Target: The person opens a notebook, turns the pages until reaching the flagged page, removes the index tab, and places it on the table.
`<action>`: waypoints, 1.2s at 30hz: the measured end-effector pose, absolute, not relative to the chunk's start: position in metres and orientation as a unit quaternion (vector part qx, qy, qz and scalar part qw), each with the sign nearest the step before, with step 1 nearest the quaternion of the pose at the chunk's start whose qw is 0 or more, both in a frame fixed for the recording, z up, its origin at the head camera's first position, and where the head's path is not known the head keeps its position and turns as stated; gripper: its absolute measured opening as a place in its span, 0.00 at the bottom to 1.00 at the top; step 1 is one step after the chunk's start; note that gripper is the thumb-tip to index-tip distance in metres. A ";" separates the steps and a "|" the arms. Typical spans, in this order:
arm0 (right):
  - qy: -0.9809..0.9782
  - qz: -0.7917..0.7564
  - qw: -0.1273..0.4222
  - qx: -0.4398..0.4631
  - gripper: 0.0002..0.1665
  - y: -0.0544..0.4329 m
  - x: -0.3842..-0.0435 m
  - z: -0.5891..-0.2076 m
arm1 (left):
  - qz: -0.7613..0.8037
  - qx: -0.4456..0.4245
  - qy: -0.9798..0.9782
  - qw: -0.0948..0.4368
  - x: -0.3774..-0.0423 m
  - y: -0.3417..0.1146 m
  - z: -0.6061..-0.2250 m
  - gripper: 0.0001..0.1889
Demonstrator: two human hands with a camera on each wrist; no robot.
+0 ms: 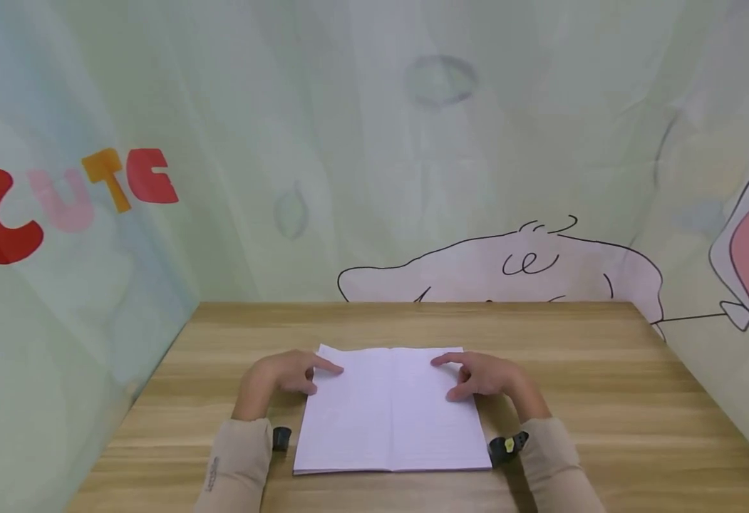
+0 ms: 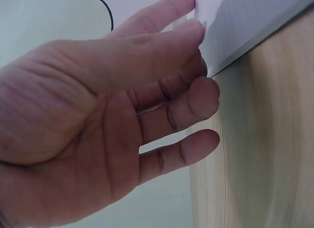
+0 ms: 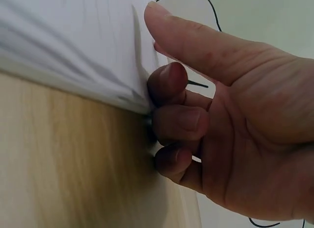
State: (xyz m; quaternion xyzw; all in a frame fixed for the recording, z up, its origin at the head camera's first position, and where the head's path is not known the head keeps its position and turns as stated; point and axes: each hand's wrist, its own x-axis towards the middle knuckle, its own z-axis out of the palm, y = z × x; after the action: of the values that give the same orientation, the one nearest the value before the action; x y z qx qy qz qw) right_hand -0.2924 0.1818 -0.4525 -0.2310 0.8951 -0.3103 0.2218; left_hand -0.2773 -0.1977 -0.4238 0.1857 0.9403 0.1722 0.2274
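Observation:
An open notebook (image 1: 355, 420) with white, faintly lined pages lies on the wooden table, its centre crease running away from the person. On its left page, near the upper left edge, rests the index finger of the left hand (image 1: 291, 372), with the thumb at the page's side edge. In the left wrist view that hand's other fingers (image 2: 191, 100) are loosely bent beside the notebook. The right hand (image 1: 486, 374) touches the upper right page with index finger and thumb. Its remaining fingers (image 3: 181, 122) bend in at the page edge in the right wrist view.
The wooden table (image 1: 605, 399) carries the notebook near its front. Behind and beside it hangs a pale printed curtain (image 1: 361, 142) with coloured letters and a cartoon figure. Dark wrist devices (image 1: 507, 449) sit by both beige sleeves (image 1: 556, 456).

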 end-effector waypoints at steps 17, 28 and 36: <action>0.922 -0.300 0.194 -0.149 0.53 0.185 -0.296 -0.454 | 0.179 0.164 0.942 0.232 -0.276 -0.202 -0.423 0.27; 0.923 -0.326 0.150 -0.138 0.42 0.186 -0.301 -0.464 | 0.191 0.144 0.940 0.244 -0.277 -0.201 -0.422 0.27; 0.922 -0.333 0.120 -0.156 0.34 0.188 -0.304 -0.469 | 0.204 0.133 0.938 0.247 -0.273 -0.197 -0.420 0.26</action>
State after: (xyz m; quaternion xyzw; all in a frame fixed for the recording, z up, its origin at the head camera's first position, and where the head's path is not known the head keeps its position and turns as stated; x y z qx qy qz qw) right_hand -0.3036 0.1882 -0.4693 -0.1557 0.9221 -0.3333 0.1200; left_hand -0.2733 -0.1971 -0.4197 0.1334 0.9379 0.2042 0.2466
